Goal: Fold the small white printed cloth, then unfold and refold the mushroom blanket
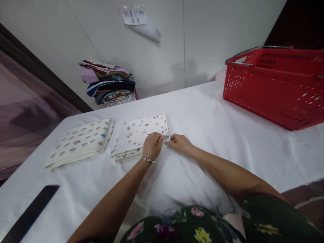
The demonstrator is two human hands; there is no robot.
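Note:
A folded white cloth with small printed motifs [139, 131] lies flat on the white-covered table in front of me. My left hand [152, 145] rests at its near right part, fingers pinching the top layer close to the corner. At that same corner, my right hand [180, 143] has its thumb and fingertips closed on the cloth's edge from the right. Left of it lies another folded cloth, cream with grey shapes and a few coloured ones [83, 138]. A gap of bare tablecloth separates the two. My fingertips partly hide the corner between them.
A red plastic basket [268, 87] with a metal handle stands at the right. Beyond the table's far edge, a pile of folded clothes [108, 82] sits by the wall. A dark flat strip [32, 211] lies at the near left. Paper with writing [134, 17] hangs on the wall.

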